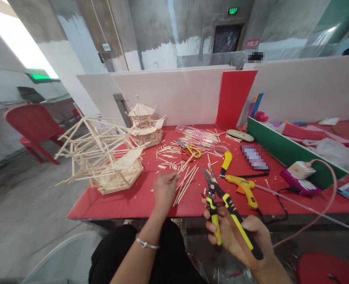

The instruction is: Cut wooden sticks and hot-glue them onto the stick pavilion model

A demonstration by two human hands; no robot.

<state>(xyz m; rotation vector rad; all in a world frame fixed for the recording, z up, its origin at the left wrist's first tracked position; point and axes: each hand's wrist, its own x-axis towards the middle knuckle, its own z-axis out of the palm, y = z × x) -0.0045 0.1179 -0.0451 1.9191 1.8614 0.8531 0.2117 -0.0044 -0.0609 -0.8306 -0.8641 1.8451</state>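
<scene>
My left hand (pixel 164 190) pinches a thin wooden stick (pixel 185 163) above the red table, its far end pointing up and right. In my right hand (pixel 239 236) are pruning shears (pixel 218 205) with yellow and black handles, their blades parted and pointing away from me. Loose sticks (pixel 186 184) lie between the two hands. To the left stands a large open stick frame (pixel 103 154) on a slatted base, and behind it a small pagoda model (pixel 145 124). Scissors with yellow handles (pixel 194 151) rest beyond my left hand among short cut pieces (pixel 170 154).
A yellow glue gun (pixel 244 188) with a long glue stick lies right of the shears, near a phone (pixel 255 157). A purple power strip (pixel 303 183) with a cable sits by a green board (pixel 293 154). White panels (pixel 174 96) border the red table (pixel 103 205) behind.
</scene>
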